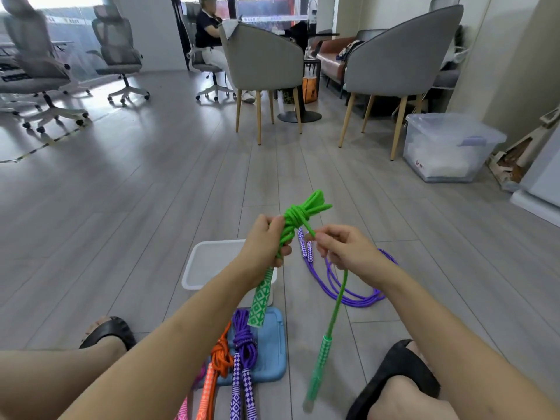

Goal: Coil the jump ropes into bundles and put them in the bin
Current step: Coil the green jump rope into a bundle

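The left hand (266, 242) grips a green jump rope (298, 218) around the middle of its coiled bundle, fingers curled round the strands, so that the folded loops stick up and away above the fist while one patterned green handle (260, 301) hangs down below it. The right hand (339, 247) pinches the loose tail of the same rope between thumb and fingertips, just beside the wrap at the bundle's waist; from that pinch the tail drops in a long line to the second green handle (318, 368), which dangles above the floor (151, 192) between the person's sandalled feet. Behind the left hand sits a white bin (209, 262), its open top showing pale inside (whatever may lie in it is hidden by the wrist). To the right of the bin an uncoiled purple jump rope (348, 286) lies spread on the floor with its two handles side by side. Nearer the person, a blue lid (272, 347) lies flat, and on and beside it rest a knotted purple bundle (244, 344) and a knotted orange bundle (221, 356), handles pointing toward the bottom edge. A pink handle (183, 412) shows at the bottom edge, to the left of the orange one. A clear storage box (445, 147) stands well away by the wall near the grey chairs.
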A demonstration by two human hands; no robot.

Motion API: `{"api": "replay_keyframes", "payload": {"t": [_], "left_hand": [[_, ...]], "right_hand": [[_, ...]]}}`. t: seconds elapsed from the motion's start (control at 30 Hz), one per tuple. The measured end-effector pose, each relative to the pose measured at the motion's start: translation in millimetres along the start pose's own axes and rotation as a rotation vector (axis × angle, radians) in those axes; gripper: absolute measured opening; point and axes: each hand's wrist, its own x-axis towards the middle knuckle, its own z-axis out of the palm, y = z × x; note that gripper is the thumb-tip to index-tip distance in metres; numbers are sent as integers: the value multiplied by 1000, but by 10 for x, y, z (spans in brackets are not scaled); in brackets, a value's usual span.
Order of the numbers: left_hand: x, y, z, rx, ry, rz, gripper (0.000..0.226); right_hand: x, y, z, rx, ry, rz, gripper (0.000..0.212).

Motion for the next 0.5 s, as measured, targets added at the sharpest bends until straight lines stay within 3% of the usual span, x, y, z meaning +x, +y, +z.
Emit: {"api": "replay_keyframes", "payload": {"t": [0.17, 0.3, 0.4, 0.5], "left_hand": [[-141, 268, 24, -144, -216, 36, 18], [-196, 330, -28, -159, -318, 25, 15], [-213, 372, -128, -132, -474, 5, 21], [-267, 380, -194, -60, -709, -78, 22]], "right_hand": [[-27, 140, -121, 190, -232, 38, 24], [1, 141, -236, 286, -269, 16, 25], [-27, 141, -343, 216, -321, 43, 29], [-41, 142, -430, -39, -344, 6, 23]]}}
